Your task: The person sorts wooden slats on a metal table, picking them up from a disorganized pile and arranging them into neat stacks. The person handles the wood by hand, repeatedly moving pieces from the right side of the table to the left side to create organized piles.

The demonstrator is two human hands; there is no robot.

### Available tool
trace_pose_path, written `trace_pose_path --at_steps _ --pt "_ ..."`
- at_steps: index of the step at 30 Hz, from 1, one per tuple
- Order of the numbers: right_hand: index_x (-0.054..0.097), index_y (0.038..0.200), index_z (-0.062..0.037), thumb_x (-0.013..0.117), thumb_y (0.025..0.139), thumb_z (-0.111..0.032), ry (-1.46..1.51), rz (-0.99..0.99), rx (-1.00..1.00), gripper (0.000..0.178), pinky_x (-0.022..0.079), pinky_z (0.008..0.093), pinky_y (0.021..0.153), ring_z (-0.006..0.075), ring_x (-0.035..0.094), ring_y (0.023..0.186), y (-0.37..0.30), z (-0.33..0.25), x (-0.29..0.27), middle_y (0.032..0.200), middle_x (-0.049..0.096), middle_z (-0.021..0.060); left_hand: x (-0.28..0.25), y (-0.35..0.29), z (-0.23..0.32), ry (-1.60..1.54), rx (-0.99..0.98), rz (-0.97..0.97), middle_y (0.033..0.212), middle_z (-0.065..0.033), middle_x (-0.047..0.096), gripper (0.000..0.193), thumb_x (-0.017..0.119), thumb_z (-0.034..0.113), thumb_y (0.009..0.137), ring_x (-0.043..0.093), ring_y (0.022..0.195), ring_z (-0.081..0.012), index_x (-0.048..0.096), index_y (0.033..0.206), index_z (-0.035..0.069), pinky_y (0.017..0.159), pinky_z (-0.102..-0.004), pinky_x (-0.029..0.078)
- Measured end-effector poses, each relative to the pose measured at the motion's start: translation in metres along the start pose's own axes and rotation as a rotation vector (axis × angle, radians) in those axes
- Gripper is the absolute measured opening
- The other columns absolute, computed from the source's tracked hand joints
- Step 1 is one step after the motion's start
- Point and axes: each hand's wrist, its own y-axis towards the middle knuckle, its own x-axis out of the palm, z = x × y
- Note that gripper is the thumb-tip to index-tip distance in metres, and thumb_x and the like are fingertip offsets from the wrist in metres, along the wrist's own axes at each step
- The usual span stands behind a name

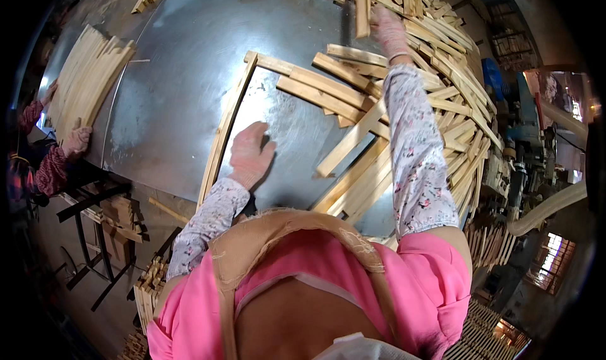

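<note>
Holds the left hand [250, 158], in a pale pink glove, low over the metal-looking counter [183, 57], just to the right of a long wooden strip [226, 131]. Shows a spread left grip, with the thumb away from the loosely bent fingers and with nothing visible between. Cannot tell about contact with the counter beneath. Perhaps hovers so close to have the strip within easy reach.

Stretches the right hand [390, 35], also gloved, far forward to the edge of the heap of strips [464, 82], close beside a single strip [362, 9]. Cannot tell the state of the right grip, with fingertips unclear against the wood. Seems to need such a reach because of the heap's spread along the right side.

On the counter, the long strip pointing toward the body, its far end at a crosswise strip [271, 63], roughly like a corner, probably for a clear view of both. Farther left, a bundle of strips [91, 76], side by side, with a co-worker's hand [77, 139] at the near end, apparently to steady it.
</note>
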Motion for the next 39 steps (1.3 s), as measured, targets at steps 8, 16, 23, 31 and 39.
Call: trace_pose_path --at_steps 8,16,23,31,39 --pt "0.046 0.154 0.0069 0.083 0.088 -0.047 0.354 0.095 0.51 0.093 0.049 0.0532 0.11 0.0487 0.059 0.136 -0.135 -0.012 0.066 0.14 0.065 0.0341 -0.052 -0.056 -0.093 0.495 -0.374 0.041 0.137 -0.0195 0.061 0.075 0.084 0.03 0.081 0.056 0.132 -0.0422 0.056 0.146 0.007 0.114 -0.0512 0.044" --pt "0.045 0.157 -0.0016 0.082 0.082 -0.024 0.342 0.189 0.704 0.087 0.052 0.0515 0.105 0.0473 0.063 0.118 -0.257 -0.133 0.139 0.129 0.065 0.0274 -0.058 -0.061 -0.129 0.253 -0.429 -0.118 0.129 -0.0261 0.068 0.063 0.077 0.036 0.092 0.065 0.12 -0.0459 0.062 0.144 0.003 0.105 -0.0512 0.053" --pt "0.061 0.142 -0.0011 0.068 0.096 -0.022 1.08 -0.11 0.61 0.052 0.055 0.0447 0.102 0.04 0.071 0.118 -0.184 -0.206 0.128 0.126 0.074 0.0268 -0.081 -0.009 -0.086 -0.241 -0.522 -0.08 0.123 -0.0291 0.073 0.067 0.069 0.046 0.09 0.069 0.116 -0.045 0.065 0.136 -0.002 0.102 -0.0486 0.053" --pt "0.065 0.143 -0.0047 0.055 0.104 -0.046 0.78 -0.475 0.299 0.058 0.051 0.0531 0.108 0.0476 0.066 0.123 -0.155 -0.322 0.152 0.124 0.072 0.0328 -0.089 -0.029 -0.084 0.213 -0.457 -0.396 0.126 -0.0268 0.067 0.066 0.076 0.04 0.087 0.066 0.118 -0.0455 0.059 0.14 0.003 0.106 -0.0521 0.054" --pt "0.06 0.146 -0.0048 0.08 0.084 -0.039 -0.045 -0.04 0.917 0.074 0.054 0.0496 0.104 0.0444 0.067 0.121 -0.2 -0.083 0.08 0.128 0.072 0.0258 -0.106 -0.091 -0.173 0.121 -0.541 0.136 0.124 -0.0295 0.067 0.066 0.074 0.025 0.087 0.065 0.117 -0.0497 0.055 0.145 -0.001 0.107 -0.054 0.052"
